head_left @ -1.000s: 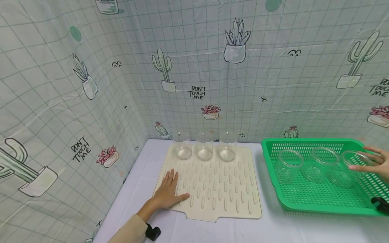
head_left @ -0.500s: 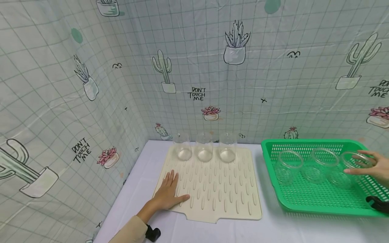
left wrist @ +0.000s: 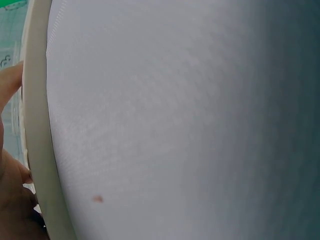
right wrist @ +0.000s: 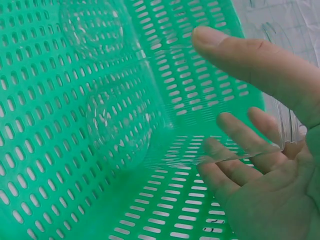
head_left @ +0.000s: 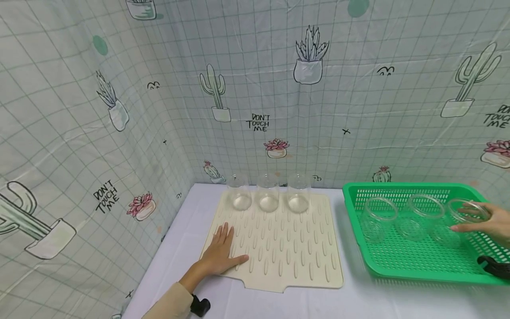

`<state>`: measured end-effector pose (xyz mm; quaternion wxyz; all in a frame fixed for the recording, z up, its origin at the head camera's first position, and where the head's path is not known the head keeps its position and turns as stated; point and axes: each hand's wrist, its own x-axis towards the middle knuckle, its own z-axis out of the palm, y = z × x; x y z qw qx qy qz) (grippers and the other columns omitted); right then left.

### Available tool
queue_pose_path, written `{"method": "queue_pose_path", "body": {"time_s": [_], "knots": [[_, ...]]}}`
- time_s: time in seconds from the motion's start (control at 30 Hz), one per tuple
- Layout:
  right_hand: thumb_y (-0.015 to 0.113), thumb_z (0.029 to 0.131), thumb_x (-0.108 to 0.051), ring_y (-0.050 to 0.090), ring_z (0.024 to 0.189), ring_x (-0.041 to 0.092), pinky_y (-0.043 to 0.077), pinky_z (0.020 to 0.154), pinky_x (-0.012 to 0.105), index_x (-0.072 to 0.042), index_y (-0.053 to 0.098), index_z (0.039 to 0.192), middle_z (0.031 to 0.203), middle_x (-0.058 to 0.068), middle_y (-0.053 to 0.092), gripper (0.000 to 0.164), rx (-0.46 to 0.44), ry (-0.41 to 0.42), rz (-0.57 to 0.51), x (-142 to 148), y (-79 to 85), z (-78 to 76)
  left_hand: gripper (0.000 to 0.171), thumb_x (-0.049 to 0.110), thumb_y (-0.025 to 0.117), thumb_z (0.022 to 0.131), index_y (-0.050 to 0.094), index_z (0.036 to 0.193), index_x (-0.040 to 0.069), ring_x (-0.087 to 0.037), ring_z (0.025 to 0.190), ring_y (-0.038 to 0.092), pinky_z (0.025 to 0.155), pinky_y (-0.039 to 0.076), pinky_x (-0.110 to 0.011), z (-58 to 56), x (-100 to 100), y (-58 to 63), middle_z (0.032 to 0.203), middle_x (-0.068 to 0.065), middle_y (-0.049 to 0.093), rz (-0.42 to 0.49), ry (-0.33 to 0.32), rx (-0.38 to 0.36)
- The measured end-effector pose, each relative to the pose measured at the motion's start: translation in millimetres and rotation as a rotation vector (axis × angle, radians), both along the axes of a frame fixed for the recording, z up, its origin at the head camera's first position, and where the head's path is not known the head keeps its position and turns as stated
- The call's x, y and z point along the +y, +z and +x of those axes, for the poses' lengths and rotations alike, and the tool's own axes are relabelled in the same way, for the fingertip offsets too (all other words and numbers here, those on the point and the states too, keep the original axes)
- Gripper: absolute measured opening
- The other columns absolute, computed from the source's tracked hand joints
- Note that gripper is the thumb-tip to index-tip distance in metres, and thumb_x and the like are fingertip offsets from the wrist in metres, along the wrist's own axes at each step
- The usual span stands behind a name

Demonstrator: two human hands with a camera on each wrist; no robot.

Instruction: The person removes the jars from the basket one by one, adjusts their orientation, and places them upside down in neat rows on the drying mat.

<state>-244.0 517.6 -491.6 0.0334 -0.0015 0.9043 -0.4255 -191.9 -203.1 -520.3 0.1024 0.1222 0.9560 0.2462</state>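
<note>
My left hand [head_left: 219, 254] lies flat with spread fingers on the left side of a beige ridged draining board [head_left: 295, 248]. In the left wrist view only the board's edge [left wrist: 37, 125] and some fingers [left wrist: 10, 82] show. Three clear glasses stand in a row along the board's back, the middle glass [head_left: 268, 201] among them. My right hand [head_left: 492, 223] holds the rightmost glass [head_left: 444, 235] near its rim, inside a green basket [head_left: 414, 274]. The right wrist view shows the thumb on one side of this glass [right wrist: 120, 130] and the fingers behind its wall.
Two more glasses stand in the basket, a left glass [head_left: 374, 228] and a middle glass [head_left: 412, 226]. A white cloth [head_left: 231, 297] covers the table. Patterned curtains [head_left: 255, 79] rise behind it and on the left.
My right hand has moved slightly left and closed in around the rightmost glass. The left hand and the board stay where they were.
</note>
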Motion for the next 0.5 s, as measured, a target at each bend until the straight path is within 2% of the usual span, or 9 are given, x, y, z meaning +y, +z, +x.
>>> {"method": "queue_pose_path", "body": {"time_s": [0.1, 0.33, 0.4, 0.43, 0.47, 0.5], "knots": [[0.075, 0.09, -0.01, 0.018, 0.117, 0.077, 0.023, 0.092, 0.082, 0.025, -0.005, 0.144, 0.14, 0.055, 0.008, 0.103, 0.004, -0.006, 0.007, -2, 2.2, 0.5, 0.108, 0.064, 0.062, 0.088, 0.015, 0.156, -0.005, -0.039, 0.15, -0.005, 0.12, 0.005, -0.053, -0.3, -1, 1.5, 0.163, -0.024, 0.0, -0.007, -0.001, 0.0], [0.082, 0.085, -0.019, 0.024, 0.116, 0.076, 0.028, 0.087, 0.08, 0.024, 0.002, 0.145, 0.137, 0.054, 0.016, 0.108, 0.037, -0.067, 0.104, 24, -27.9, -16.7, 0.109, 0.064, 0.062, 0.088, 0.016, 0.156, -0.008, -0.041, 0.15, -0.004, 0.119, 0.006, -0.055, -0.1, -1, 4.1, 0.163, -0.027, 0.001, -0.003, -0.012, 0.001], [0.082, 0.085, -0.023, 0.024, 0.116, 0.076, 0.027, 0.087, 0.081, 0.023, 0.003, 0.145, 0.137, 0.054, 0.018, 0.109, 0.031, -0.076, 0.125, 28, -27.9, -18.6, 0.108, 0.065, 0.061, 0.088, 0.015, 0.156, -0.006, -0.04, 0.15, -0.005, 0.12, 0.006, -0.054, 0.1, 0, 4.0, 0.163, -0.025, 0.0, -0.016, -0.011, -0.004], [0.081, 0.085, -0.024, 0.025, 0.116, 0.075, 0.026, 0.087, 0.081, 0.023, 0.002, 0.146, 0.137, 0.054, 0.018, 0.11, 0.028, -0.08, 0.135, 27, -25.9, -18.6, 0.108, 0.065, 0.061, 0.089, 0.015, 0.156, -0.006, -0.04, 0.15, -0.005, 0.12, 0.006, -0.053, 0.3, 0, 4.3, 0.163, -0.025, 0.0, -0.02, -0.012, -0.007], [0.081, 0.086, -0.025, 0.026, 0.116, 0.074, 0.026, 0.088, 0.081, 0.021, 0.003, 0.147, 0.138, 0.05, 0.026, 0.11, 0.029, -0.093, 0.147, 26, -23.0, -18.1, 0.108, 0.065, 0.061, 0.089, 0.015, 0.156, -0.006, -0.039, 0.15, -0.005, 0.12, 0.006, -0.053, 0.3, 0, 4.4, 0.163, -0.024, 0.0, -0.023, -0.012, -0.01], [0.08, 0.087, -0.026, 0.025, 0.117, 0.074, 0.024, 0.091, 0.081, 0.02, 0.002, 0.148, 0.14, 0.049, 0.026, 0.109, 0.021, -0.094, 0.145, 24, -18.2, -16.5, 0.107, 0.064, 0.061, 0.089, 0.015, 0.156, -0.006, -0.04, 0.15, -0.004, 0.12, 0.007, -0.054, 0.4, 0, 4.9, 0.163, -0.025, 0.0, -0.02, -0.013, -0.008]]}}
